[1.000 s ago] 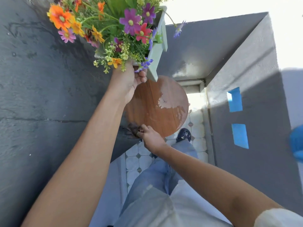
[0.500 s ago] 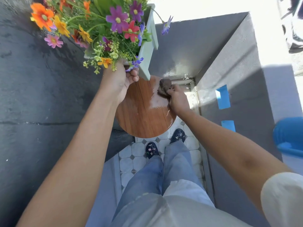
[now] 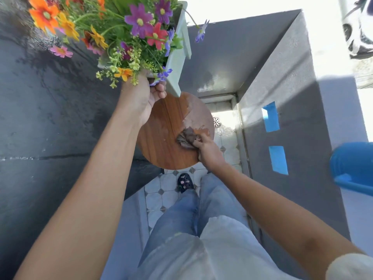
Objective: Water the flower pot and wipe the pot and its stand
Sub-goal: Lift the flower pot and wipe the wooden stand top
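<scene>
My left hand grips the near edge of a pale green flower pot full of orange, purple and red flowers, holding it lifted and tilted above the stand. The stand is a round brown wooden top, with a wet patch at its far right side. My right hand is shut on a crumpled brown cloth pressed on the right part of the stand top.
A dark grey wall runs along the left, another grey wall with two blue tape strips on the right. A blue bucket sits at the right edge. Tiled floor with a drain lies below, my shoes beneath the stand.
My right hand with the cloth went from the stand's near edge to its far rim, then back to the right middle. The pot stayed lifted in my left hand.
</scene>
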### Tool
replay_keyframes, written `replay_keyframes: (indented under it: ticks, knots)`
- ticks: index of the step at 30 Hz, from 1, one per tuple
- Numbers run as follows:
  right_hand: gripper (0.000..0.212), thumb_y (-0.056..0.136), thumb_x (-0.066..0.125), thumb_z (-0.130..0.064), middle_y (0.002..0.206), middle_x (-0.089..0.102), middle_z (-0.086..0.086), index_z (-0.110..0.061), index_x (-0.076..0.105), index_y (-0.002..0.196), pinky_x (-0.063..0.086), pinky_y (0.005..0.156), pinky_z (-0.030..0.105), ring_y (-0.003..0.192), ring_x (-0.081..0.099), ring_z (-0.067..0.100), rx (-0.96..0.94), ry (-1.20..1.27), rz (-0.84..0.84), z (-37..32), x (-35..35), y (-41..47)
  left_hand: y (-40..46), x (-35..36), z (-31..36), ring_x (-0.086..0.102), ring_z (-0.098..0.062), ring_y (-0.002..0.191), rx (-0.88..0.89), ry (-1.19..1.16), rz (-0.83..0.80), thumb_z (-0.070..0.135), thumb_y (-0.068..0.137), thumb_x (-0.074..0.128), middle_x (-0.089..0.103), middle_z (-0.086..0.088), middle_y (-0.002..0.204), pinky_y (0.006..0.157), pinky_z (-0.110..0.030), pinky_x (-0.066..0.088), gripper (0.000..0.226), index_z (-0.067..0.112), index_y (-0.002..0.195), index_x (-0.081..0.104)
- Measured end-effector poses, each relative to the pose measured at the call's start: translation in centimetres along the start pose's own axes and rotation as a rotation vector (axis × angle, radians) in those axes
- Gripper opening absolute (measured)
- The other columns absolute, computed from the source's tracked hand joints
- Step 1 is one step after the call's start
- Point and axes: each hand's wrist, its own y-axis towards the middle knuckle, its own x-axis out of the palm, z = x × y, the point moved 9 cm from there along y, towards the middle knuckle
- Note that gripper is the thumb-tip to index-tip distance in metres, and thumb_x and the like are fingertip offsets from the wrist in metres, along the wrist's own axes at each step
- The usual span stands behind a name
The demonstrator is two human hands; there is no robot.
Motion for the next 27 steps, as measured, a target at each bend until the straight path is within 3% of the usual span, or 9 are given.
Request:
replay_keyframes:
  ticks: [3, 7, 9, 11, 12, 14, 17, 20, 27]
  knots:
    - [0.027, 0.082, 0.063, -0.001, 0.116, 0.06, 0.014, -0.007, 0.074, 0.106, 0.048, 0.077, 0.025, 0.094, 0.06, 0.031, 0.153, 0.026, 0.117, 5.1, -4.9, 2.8, -0.1, 0.0, -0.2, 0.046, -0.011, 0.045, -0.003, -0.019, 0.0, 0.005, 0.098, 0.027, 0.051, -0.011, 0.067, 0.044, -0.022, 0.04, 0.026, 0.001, 0.09, 0.052]
    - [0.02, 0.085, 0.061, -0.004, 0.106, 0.062, 0.013, -0.006, 0.074, 0.1, 0.043, 0.068, 0.027, 0.086, 0.061, 0.032, 0.339, 0.134, 0.171, 7.8, -8.2, 5.1, -0.5, -0.1, -0.1, 0.046, -0.011, 0.045, 0.0, -0.047, -0.009, 0.006, 0.099, 0.026, 0.051, -0.011, 0.067, 0.044, -0.022, 0.04, 0.028, 0.004, 0.086, 0.051]
    - [0.014, 0.087, 0.058, -0.002, 0.087, 0.062, 0.009, -0.007, 0.07, 0.082, 0.042, 0.066, 0.03, 0.078, 0.058, 0.026, 0.293, 0.281, 0.171, 6.4, -9.1, 5.5, -0.9, -0.2, 0.0, 0.045, -0.012, 0.047, 0.003, -0.045, -0.015, 0.004, 0.098, 0.026, 0.05, -0.012, 0.067, 0.045, -0.022, 0.039, 0.03, 0.004, 0.082, 0.05]
    - [0.023, 0.09, 0.061, -0.007, 0.069, 0.059, -0.001, -0.02, 0.062, 0.071, 0.042, 0.062, 0.029, 0.065, 0.052, 0.013, 0.21, 0.418, 0.141, 4.4, -9.8, 5.3, -1.1, -0.4, 0.1, 0.044, -0.013, 0.047, 0.005, -0.043, -0.018, 0.003, 0.098, 0.026, 0.05, -0.012, 0.067, 0.044, -0.022, 0.039, 0.03, 0.003, 0.081, 0.051]
    - [0.019, 0.09, 0.063, -0.012, 0.069, 0.062, -0.003, -0.023, 0.064, 0.074, 0.042, 0.062, 0.027, 0.064, 0.054, 0.01, 0.206, 0.448, 0.127, 4.1, -9.8, 5.1, -1.0, -0.5, 0.1, 0.044, -0.012, 0.046, 0.007, -0.039, -0.02, 0.003, 0.098, 0.026, 0.05, -0.012, 0.067, 0.044, -0.022, 0.039, 0.029, 0.002, 0.083, 0.051]
    - [0.011, 0.092, 0.063, -0.022, 0.091, 0.071, 0.003, -0.017, 0.07, 0.099, 0.049, 0.073, 0.029, 0.083, 0.064, 0.016, 0.288, 0.41, 0.192, 4.7, -9.6, 4.7, -1.0, -0.7, 0.3, 0.046, -0.011, 0.043, 0.015, -0.033, -0.014, 0.004, 0.098, 0.025, 0.051, -0.012, 0.067, 0.043, -0.022, 0.039, 0.026, 0.001, 0.093, 0.05]
    - [0.041, 0.095, 0.059, -0.028, 0.126, 0.057, 0.015, -0.014, 0.056, 0.134, 0.045, 0.097, 0.038, 0.115, 0.053, 0.028, 0.32, 0.23, 0.274, 4.8, -8.8, 3.8, -0.9, -1.1, 0.4, 0.046, -0.01, 0.04, 0.016, -0.032, -0.006, 0.003, 0.098, 0.025, 0.052, -0.012, 0.067, 0.042, -0.021, 0.039, 0.024, 0.002, 0.097, 0.049]
    - [0.053, 0.092, 0.063, -0.037, 0.129, 0.053, 0.01, -0.021, 0.052, 0.141, 0.046, 0.099, 0.04, 0.115, 0.048, 0.027, 0.044, -0.011, 0.13, 2.1, -6.1, 4.0, -0.8, -1.5, 0.5, 0.047, -0.01, 0.041, 0.022, -0.007, -0.008, 0.004, 0.098, 0.025, 0.052, -0.012, 0.068, 0.042, -0.022, 0.04, 0.024, 0.001, 0.102, 0.049]
    - [0.054, 0.092, 0.056, -0.006, 0.133, 0.051, 0.017, -0.004, 0.042, 0.144, 0.044, 0.099, 0.038, 0.116, 0.049, 0.031, 0.194, 0.105, 0.199, 0.3, -3.4, 3.7, -0.6, -1.7, 0.8, 0.046, -0.01, 0.044, 0.043, 0.018, -0.031, 0.004, 0.097, 0.025, 0.053, -0.011, 0.067, 0.043, -0.022, 0.04, 0.03, 0.003, 0.089, 0.053]
